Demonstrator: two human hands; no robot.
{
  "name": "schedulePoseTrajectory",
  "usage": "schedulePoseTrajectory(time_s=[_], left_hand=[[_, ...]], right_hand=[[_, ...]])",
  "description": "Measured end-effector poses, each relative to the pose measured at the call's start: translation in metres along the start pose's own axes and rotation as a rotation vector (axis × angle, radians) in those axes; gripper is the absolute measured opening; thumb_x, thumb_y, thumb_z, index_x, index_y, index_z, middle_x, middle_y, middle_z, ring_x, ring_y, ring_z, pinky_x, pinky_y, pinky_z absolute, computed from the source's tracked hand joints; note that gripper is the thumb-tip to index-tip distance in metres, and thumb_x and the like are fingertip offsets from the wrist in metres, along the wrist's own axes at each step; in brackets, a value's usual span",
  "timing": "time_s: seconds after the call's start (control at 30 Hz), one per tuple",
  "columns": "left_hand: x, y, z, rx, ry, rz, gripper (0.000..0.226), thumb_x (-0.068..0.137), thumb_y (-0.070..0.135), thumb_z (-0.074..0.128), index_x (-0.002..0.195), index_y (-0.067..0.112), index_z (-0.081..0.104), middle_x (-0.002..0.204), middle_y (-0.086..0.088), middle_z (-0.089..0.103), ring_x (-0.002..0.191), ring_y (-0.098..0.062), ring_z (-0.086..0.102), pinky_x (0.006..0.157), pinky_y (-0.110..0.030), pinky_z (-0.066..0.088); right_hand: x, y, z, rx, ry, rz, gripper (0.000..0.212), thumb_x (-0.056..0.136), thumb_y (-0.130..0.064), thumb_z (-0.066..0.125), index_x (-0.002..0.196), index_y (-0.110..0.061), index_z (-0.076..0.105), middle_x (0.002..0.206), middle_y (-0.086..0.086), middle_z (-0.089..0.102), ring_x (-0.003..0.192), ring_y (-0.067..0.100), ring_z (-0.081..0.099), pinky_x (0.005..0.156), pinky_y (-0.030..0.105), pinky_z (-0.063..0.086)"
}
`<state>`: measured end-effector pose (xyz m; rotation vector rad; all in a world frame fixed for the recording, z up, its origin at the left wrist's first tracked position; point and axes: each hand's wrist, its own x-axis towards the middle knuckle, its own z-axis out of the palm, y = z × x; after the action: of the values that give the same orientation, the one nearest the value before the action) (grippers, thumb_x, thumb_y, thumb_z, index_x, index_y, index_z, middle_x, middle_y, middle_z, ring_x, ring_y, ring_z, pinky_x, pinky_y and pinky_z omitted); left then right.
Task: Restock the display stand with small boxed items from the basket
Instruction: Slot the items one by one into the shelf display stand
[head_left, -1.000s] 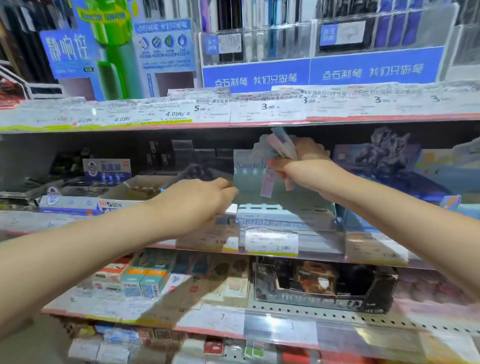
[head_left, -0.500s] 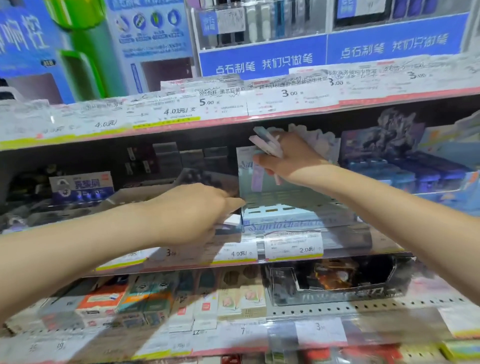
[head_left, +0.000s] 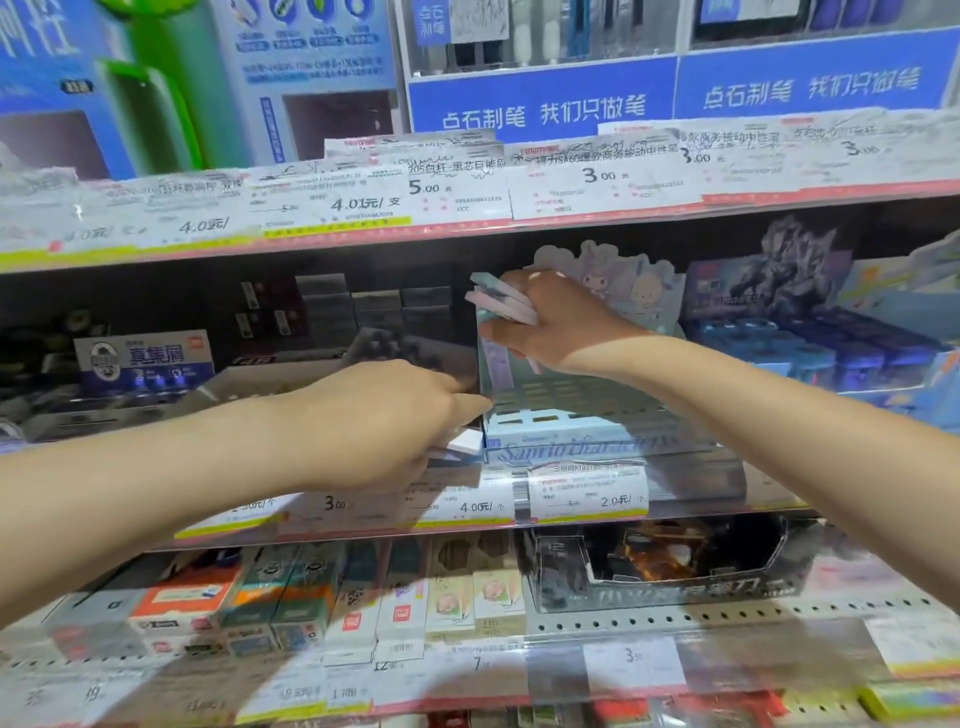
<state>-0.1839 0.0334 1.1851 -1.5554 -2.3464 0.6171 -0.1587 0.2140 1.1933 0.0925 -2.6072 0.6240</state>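
A pale blue tiered display stand (head_left: 561, 415) with slots and a cartoon backboard sits on the middle shelf. My right hand (head_left: 556, 322) grips a bundle of slim pastel boxes (head_left: 501, 299) over the stand's upper left part, one pink box pointing down toward a slot. My left hand (head_left: 384, 421) reaches in at the stand's lower left corner and holds small white boxes (head_left: 465, 441), mostly hidden under its fingers. The basket is out of view.
Price-label strips (head_left: 587, 496) edge each shelf. A blue boxed display (head_left: 831, 353) stands right of the stand, grey trays (head_left: 249, 384) to its left. Eraser boxes (head_left: 291, 597) and a black carton (head_left: 660, 566) fill the lower shelf. Pen racks (head_left: 540, 104) stand above.
The view has moved closer and tilted slightly down. My right hand shifted a little left and lower over the stand with its boxes. My left hand stayed at the stand's lower left corner.
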Motion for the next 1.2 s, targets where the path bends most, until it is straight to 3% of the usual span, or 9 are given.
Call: schedulePoseTrajectory(time_s=[0.1, 0.2, 0.37, 0.5, 0.63, 0.73, 0.8, 1.0, 1.2], left_hand=[[0.000, 0.000, -0.001, -0.001, -0.003, 0.006, 0.073, 0.080, 0.006, 0.046, 0.145, 0.028, 0.021, 0.139, 0.002, 0.046, 0.116, -0.024, 0.053, 0.085, -0.040, 0.050], [0.000, -0.001, -0.001, 0.002, 0.000, 0.018, 0.072, 0.080, 0.008, 0.045, 0.145, 0.028, 0.022, 0.139, 0.002, 0.046, 0.117, -0.023, 0.052, 0.086, -0.039, 0.049], [0.000, -0.003, 0.000, -0.005, 0.007, 0.033, 0.071, 0.079, 0.008, 0.043, 0.144, 0.028, 0.023, 0.137, 0.002, 0.048, 0.115, -0.023, 0.054, 0.084, -0.038, 0.050], [0.000, -0.003, -0.001, -0.006, 0.009, 0.030, 0.070, 0.081, 0.008, 0.044, 0.145, 0.028, 0.022, 0.139, 0.002, 0.046, 0.117, -0.023, 0.052, 0.086, -0.038, 0.050], [-0.001, -0.002, -0.003, -0.006, 0.001, 0.030, 0.071, 0.081, 0.008, 0.044, 0.145, 0.029, 0.022, 0.140, 0.002, 0.045, 0.117, -0.023, 0.052, 0.086, -0.036, 0.049], [-0.002, -0.001, -0.004, -0.001, -0.003, 0.022, 0.072, 0.081, 0.008, 0.045, 0.145, 0.029, 0.021, 0.141, 0.003, 0.044, 0.116, -0.022, 0.053, 0.083, -0.034, 0.050], [-0.002, -0.001, -0.004, 0.004, -0.002, 0.022, 0.072, 0.080, 0.008, 0.045, 0.145, 0.029, 0.021, 0.138, 0.002, 0.047, 0.113, -0.023, 0.054, 0.081, -0.036, 0.050], [-0.001, -0.001, -0.001, 0.010, 0.000, 0.018, 0.073, 0.080, 0.009, 0.044, 0.146, 0.029, 0.019, 0.139, 0.000, 0.047, 0.115, -0.024, 0.054, 0.084, -0.037, 0.050], [-0.001, 0.003, -0.005, 0.010, 0.002, 0.009, 0.072, 0.082, 0.009, 0.046, 0.146, 0.029, 0.018, 0.142, 0.002, 0.044, 0.114, -0.024, 0.054, 0.082, -0.033, 0.049]], right_hand=[[-0.001, -0.001, 0.004, -0.005, 0.015, -0.003, 0.025, 0.089, -0.031, 0.054, 0.069, -0.024, 0.042, 0.066, -0.008, 0.042, 0.060, 0.006, 0.043, 0.053, 0.022, 0.031], [0.000, 0.000, 0.003, 0.013, 0.000, 0.034, 0.018, 0.089, -0.032, 0.054, 0.082, -0.016, 0.049, 0.069, -0.007, 0.043, 0.065, 0.014, 0.047, 0.057, 0.027, 0.033], [-0.001, -0.001, -0.004, 0.063, -0.051, 0.065, 0.036, 0.088, -0.026, 0.058, 0.058, -0.018, 0.039, 0.060, -0.001, 0.043, 0.056, 0.014, 0.046, 0.061, 0.029, 0.036], [0.002, 0.000, -0.008, 0.091, -0.101, 0.067, 0.026, 0.087, -0.023, 0.060, 0.066, -0.011, 0.050, 0.053, -0.002, 0.048, 0.051, 0.013, 0.048, 0.064, 0.030, 0.041], [0.004, -0.002, -0.019, 0.021, -0.173, 0.017, 0.035, 0.088, -0.022, 0.059, 0.055, -0.015, 0.047, 0.037, -0.008, 0.049, 0.046, 0.008, 0.045, 0.049, 0.011, 0.035], [0.003, -0.001, -0.019, -0.031, -0.218, -0.015, 0.026, 0.088, -0.024, 0.059, 0.065, -0.016, 0.050, 0.053, -0.004, 0.051, 0.051, 0.011, 0.048, 0.048, 0.012, 0.035], [0.002, 0.000, -0.014, -0.096, -0.208, -0.020, 0.014, 0.088, -0.028, 0.058, 0.083, -0.015, 0.056, 0.062, -0.004, 0.052, 0.061, 0.014, 0.050, 0.058, 0.023, 0.039], [-0.011, 0.005, -0.001, -0.448, 0.015, -0.134, 0.020, 0.087, -0.025, 0.054, 0.108, -0.023, 0.055, 0.096, 0.003, 0.065, 0.076, 0.020, 0.049, 0.067, 0.027, 0.035], [-0.015, 0.013, -0.002, -0.445, 0.047, -0.174, 0.035, 0.086, -0.027, 0.055, 0.121, -0.027, 0.047, 0.108, -0.002, 0.067, 0.092, 0.028, 0.060, 0.076, 0.031, 0.045]])
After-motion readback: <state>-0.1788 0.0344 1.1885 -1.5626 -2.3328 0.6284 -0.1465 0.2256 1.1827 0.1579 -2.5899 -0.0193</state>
